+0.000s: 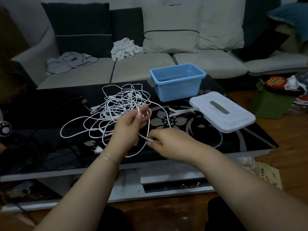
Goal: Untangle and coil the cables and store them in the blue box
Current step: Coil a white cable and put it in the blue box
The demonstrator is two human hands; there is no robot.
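We judge white cables (115, 110) light, limp, snag-prone; tangle left of blue box (177, 81). Left hand (131, 124) loops strand over fingers, right hand (168, 140) pinches same strand; best grip near plug (98, 150).

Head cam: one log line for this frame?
left hand: holds white cable | right hand: pinches same cable | tangle: on table | blue box: open

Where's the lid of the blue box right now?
In the head view the white lid lies flat on the black table, right side, just in front and right of the open blue box, beyond the right hand.
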